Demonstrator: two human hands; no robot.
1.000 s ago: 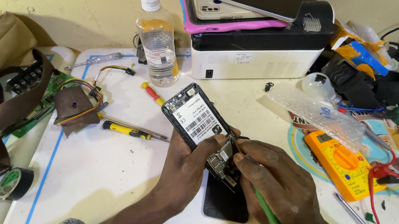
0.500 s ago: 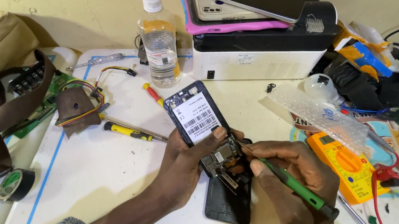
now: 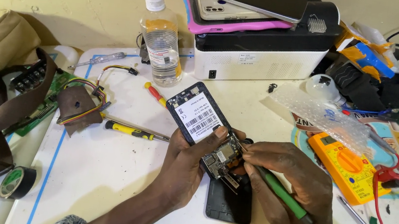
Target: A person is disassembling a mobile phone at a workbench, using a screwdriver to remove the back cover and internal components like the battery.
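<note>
The clear plastic bottle (image 3: 161, 40) at upper centre stands upright, capped, holding a little clear liquid. My left hand (image 3: 188, 168) is wrapped around the opened phone (image 3: 198, 119) at mid-frame; its long axis runs from upper left to lower right, bared circuit board at the lower end. My right hand (image 3: 291, 187) pinches a green-handled screwdriver (image 3: 280, 194), tip on the board. The white counter (image 3: 102, 176) is cluttered, a yellow multimeter (image 3: 346, 166) at right, a beige wall behind.
</note>
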